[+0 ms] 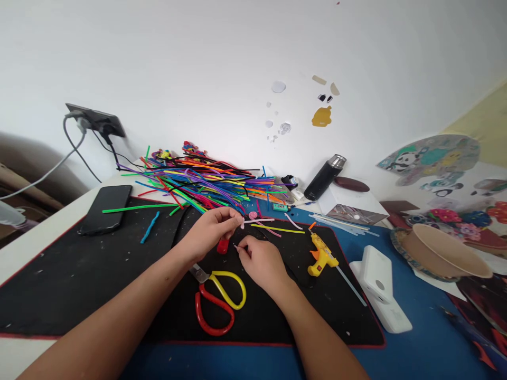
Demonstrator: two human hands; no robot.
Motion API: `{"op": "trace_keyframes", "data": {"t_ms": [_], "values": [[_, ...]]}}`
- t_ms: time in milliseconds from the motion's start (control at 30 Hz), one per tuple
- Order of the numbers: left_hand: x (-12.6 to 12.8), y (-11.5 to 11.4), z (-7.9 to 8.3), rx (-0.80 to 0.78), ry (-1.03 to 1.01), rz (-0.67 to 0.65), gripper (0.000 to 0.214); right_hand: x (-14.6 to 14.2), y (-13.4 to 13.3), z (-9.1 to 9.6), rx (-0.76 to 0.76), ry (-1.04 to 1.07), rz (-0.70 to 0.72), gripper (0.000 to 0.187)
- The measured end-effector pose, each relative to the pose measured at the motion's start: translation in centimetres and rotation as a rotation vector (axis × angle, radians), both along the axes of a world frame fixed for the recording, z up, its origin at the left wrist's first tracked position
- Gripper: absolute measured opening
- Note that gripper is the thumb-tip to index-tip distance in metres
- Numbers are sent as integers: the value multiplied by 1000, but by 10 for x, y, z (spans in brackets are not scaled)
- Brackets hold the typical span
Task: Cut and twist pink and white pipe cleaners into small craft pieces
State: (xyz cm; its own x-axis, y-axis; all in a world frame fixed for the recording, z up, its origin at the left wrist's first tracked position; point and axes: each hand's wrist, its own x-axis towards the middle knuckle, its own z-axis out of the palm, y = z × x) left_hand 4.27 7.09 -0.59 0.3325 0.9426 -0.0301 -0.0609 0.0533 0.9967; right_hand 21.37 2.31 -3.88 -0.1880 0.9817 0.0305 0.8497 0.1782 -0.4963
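Note:
My left hand (217, 228) is closed in a pinch above the black mat. A small pale pink piece of pipe cleaner (243, 222) sticks out at its fingertips. Just right of it a pale pipe cleaner (259, 220) stretches sideways; whether the two are joined I cannot tell. Lower and to the right, my right hand (262, 259) pinches too, with a tiny pale tip showing at its fingers. Partly behind my left hand is a red object (222, 246). Scissors (229, 303) with one red and one yellow handle lie below both hands. A pink coil (252, 215) rests beyond the fingertips.
Many coloured pipe cleaners (206, 182) are heaped at the back. A yellow glue gun (322, 256) and a white power bank (378, 272) lie to the right, a black phone (106, 210) to the left. A black flask (325, 177) leans near the wall, left of a bowl (447, 250).

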Motion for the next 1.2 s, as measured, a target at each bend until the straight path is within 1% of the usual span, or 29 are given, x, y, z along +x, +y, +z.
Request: {"op": "trace_keyframes", "data": {"t_ms": [100, 200, 267, 300, 367, 533, 633, 700, 733, 800, 867, 933, 967, 1033, 1200], "values": [[0, 1, 1, -4, 7, 16, 35, 2, 4, -2, -62, 353, -48, 11], [1, 1, 2, 11, -6, 39, 38, 4, 7, -1, -207, 752, -100, 21], [0, 2, 1, 14, -26, 53, 38, 5, 9, 1, -318, 982, -122, 28], [0, 2, 1, 13, -36, 59, 38, 5, 9, 3, -362, 1071, -132, 30], [0, 2, 1, 7, -48, 67, 37, 6, 8, 6, -409, 1185, -147, 32], [-1, 4, 1, 2, -42, 76, 35, 7, 7, 11, -449, 1272, -145, 33], [-2, 4, 0, 29, 29, 68, 34, 7, 7, 12, -429, 1291, -152, 32], [-2, 4, -3, 113, 178, 61, 29, 9, 8, 13, -378, 1312, -176, 30], [-2, 3, -5, 184, 281, 61, 25, 10, 9, 13, -342, 1320, -194, 30], [-1, 2, -9, 375, 498, 49, 18, 12, 11, 13, -272, 1326, -228, 29], [1, 0, -14, 568, 658, -10, 15, 14, 12, 13, -234, 1324, -249, 29], [2, -1, -19, 703, 746, -100, 15, 14, 12, 13, -230, 1320, -253, 29], [2, 0, -22, 742, 776, -138, 15, 14, 12, 13, -235, 1319, -250, 28], [2, 0, -26, 789, 826, -172, 13, 12, 11, 13, -251, 1317, -237, 28], [4, -1, -31, 829, 920, -176, 10, 9, 8, 16, -283, 1310, -214, 29]]}}
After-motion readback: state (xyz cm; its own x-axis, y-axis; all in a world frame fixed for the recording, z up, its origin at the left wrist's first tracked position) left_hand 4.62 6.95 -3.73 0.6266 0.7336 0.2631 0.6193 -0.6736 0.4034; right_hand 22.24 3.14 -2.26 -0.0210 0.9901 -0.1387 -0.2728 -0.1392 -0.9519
